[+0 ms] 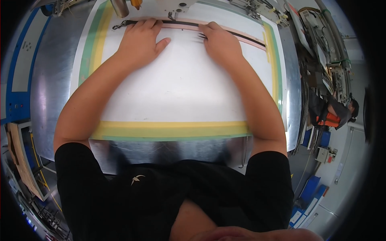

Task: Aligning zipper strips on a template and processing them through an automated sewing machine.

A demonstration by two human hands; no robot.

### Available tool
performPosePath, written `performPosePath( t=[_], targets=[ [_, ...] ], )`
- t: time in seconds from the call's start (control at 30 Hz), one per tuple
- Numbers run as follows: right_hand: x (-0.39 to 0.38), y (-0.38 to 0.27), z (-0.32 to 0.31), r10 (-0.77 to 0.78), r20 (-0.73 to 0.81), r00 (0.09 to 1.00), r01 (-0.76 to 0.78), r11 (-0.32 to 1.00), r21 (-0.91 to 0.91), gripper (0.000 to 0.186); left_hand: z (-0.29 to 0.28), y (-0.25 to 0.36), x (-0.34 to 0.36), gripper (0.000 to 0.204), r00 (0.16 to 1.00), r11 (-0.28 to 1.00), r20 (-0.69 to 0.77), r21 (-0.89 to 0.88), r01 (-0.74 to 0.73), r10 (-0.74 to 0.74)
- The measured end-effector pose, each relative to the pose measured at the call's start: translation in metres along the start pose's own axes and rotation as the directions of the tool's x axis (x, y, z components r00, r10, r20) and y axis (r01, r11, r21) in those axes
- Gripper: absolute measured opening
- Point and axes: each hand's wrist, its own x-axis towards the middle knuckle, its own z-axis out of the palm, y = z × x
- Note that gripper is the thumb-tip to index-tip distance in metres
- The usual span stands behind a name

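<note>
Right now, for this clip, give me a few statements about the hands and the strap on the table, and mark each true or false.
1. Both hands lie flat on the black strap. True: the left hand and the right hand press on it, palms down.
2. The strap lies along the near edge of the white board. False: it runs along the far edge, by the sewing machine head.
3. The left hand holds scissors. False: it holds nothing.
4. A metal clip sits at the strap's left end. True.
5. The board has yellow and green borders. True.
</note>
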Motion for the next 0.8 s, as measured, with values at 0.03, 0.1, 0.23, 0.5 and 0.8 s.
performPosePath(
  t=[0.03,0.1,0.23,0.5,0.8],
  targets=[
    [0.002,0.0,0.0,-0.001,0.002,1.0,0.001,1.0,-0.002,0.045,-0.001,0.002,0.002,0.057,1.0,1.0,-0.006,0.003,-0.003,0.003],
    [0.003,0.0,0.0,-0.002,0.012,1.0,0.002,1.0,0.003,0.045,0.0,0.009,0.005,0.056,1.0,1.0,-0.015,0.007,-0.004,0.004],
    [0.003,0.002,-0.002,-0.028,0.022,0.999,0.028,1.0,-0.013,0.045,0.005,0.024,0.014,0.054,1.0,1.0,0.0,-0.021,-0.007,0.007],
    [0.005,0.005,0.0,-0.058,0.008,0.998,0.058,0.998,-0.004,0.047,0.013,0.049,0.025,0.053,0.999,1.0,0.028,-0.013,0.016,-0.015],
    [-0.017,-0.005,-0.039,-0.046,0.015,0.999,0.045,0.999,0.024,0.047,-0.024,0.052,0.01,0.053,1.0,0.999,-0.024,0.038,0.007,-0.006]
  ],
)
